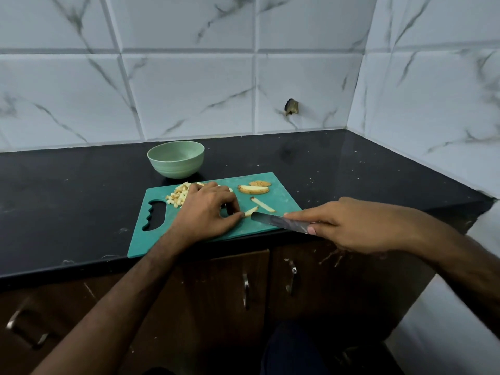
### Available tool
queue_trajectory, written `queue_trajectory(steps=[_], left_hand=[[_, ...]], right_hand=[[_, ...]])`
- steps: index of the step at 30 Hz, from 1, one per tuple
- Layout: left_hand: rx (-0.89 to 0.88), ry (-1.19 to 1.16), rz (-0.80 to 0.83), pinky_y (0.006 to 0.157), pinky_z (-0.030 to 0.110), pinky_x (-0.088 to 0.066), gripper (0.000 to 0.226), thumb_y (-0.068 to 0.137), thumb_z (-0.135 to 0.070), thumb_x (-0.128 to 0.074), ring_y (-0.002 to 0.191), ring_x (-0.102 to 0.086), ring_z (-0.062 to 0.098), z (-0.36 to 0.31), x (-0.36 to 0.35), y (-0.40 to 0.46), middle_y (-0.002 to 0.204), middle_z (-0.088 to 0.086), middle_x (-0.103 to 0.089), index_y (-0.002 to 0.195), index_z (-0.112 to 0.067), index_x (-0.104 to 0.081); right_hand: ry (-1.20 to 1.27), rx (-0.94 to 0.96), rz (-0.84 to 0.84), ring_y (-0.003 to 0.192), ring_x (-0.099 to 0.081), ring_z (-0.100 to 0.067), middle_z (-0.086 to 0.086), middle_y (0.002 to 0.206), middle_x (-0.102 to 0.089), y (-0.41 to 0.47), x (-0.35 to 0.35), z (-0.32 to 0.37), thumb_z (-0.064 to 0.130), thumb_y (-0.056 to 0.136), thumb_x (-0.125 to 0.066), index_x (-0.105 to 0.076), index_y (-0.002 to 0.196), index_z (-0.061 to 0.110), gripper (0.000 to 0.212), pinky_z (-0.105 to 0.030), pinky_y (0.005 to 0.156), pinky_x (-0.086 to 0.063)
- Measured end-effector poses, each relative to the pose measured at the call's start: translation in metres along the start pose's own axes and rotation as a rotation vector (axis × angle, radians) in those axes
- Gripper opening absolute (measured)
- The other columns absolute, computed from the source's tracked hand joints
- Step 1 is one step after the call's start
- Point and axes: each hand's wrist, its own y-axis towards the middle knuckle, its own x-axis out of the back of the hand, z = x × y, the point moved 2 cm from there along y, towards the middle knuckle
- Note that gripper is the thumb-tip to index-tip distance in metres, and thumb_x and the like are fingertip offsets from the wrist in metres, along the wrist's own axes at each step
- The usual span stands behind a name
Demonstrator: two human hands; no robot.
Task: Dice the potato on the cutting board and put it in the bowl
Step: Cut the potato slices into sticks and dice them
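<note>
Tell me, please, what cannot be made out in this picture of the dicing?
- Head view: the knife handle is hidden inside the right hand.
- The left hand covers part of the dice pile and whatever lies under its palm.
- The bowl interior is mostly out of sight behind its near wall, so its contents are unclear.
- The board near edge is partly hidden by the left forearm.

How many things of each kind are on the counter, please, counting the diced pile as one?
Bowl: 1
Cutting board: 1
Knife: 1
Diced potato pile: 1
Potato sticks: 2
Potato slices with skin: 2
Total: 8
</note>
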Motion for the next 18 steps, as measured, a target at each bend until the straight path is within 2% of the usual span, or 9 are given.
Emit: queue_trajectory(steps=[2,4,9,13,16,18], left_hand=[[0.019,-0.020,-0.022,0.078,0.035,-0.029,0.028,0.087,-0.058,-0.050,0.084,-0.049,0.003,0.000,0.000,0.000,0.080,-0.020,-0.059,0.081,-0.035,-0.064],[0.038,-0.024,-0.046,0.077,0.035,-0.028,0.027,0.086,-0.055,-0.047,0.083,-0.048,0.003,0.000,0.001,0.000,0.079,-0.019,-0.059,0.081,-0.035,-0.065],[0.037,0.039,0.007,0.078,0.035,-0.028,0.022,0.082,-0.055,-0.053,0.084,-0.049,0.004,0.000,0.001,0.000,0.079,-0.018,-0.057,0.079,-0.035,-0.061],[0.044,0.017,-0.031,0.080,0.035,-0.030,0.016,0.081,-0.052,-0.058,0.085,-0.049,0.003,0.001,0.002,0.000,0.080,-0.019,-0.057,0.087,-0.038,-0.058],[0.043,-0.008,-0.027,0.083,0.036,-0.031,0.028,0.079,-0.055,-0.061,0.089,-0.050,0.004,0.000,0.001,0.000,0.087,-0.020,-0.055,0.100,-0.037,-0.054],[0.030,-0.010,0.001,0.084,0.035,-0.030,0.037,0.079,-0.057,-0.060,0.093,-0.049,0.005,-0.001,0.001,0.002,0.094,-0.019,-0.054,0.109,-0.036,-0.053]], right_hand=[[0.003,0.015,-0.044,0.070,-0.059,-0.012,0.021,0.098,-0.057,0.000,-0.001,0.003,0.040,0.110,-0.035,-0.031,0.150,0.060,0.044,-0.024,0.064,-0.045],[0.000,0.024,-0.086,0.063,-0.052,-0.009,0.020,0.083,-0.048,0.003,-0.006,0.010,0.041,0.110,-0.033,-0.029,0.149,0.061,0.044,-0.023,0.061,-0.040],[-0.090,0.022,-0.104,0.069,-0.054,-0.011,0.006,0.112,-0.061,0.011,-0.014,0.018,0.045,0.110,-0.030,-0.021,0.151,0.063,0.046,-0.027,0.062,-0.045],[-0.101,0.027,-0.102,0.069,-0.054,-0.010,0.012,0.110,-0.055,0.008,-0.010,0.019,0.044,0.110,-0.029,-0.019,0.152,0.061,0.046,-0.022,0.058,-0.040],[-0.110,0.024,-0.102,0.068,-0.055,-0.010,0.010,0.116,-0.059,0.010,-0.013,0.018,0.045,0.110,-0.029,-0.020,0.153,0.061,0.046,-0.023,0.058,-0.043],[-0.131,0.021,-0.112,0.069,-0.054,-0.010,0.012,0.104,-0.055,0.013,-0.017,0.019,0.044,0.110,-0.029,-0.019,0.152,0.061,0.046,-0.024,0.059,-0.043]])
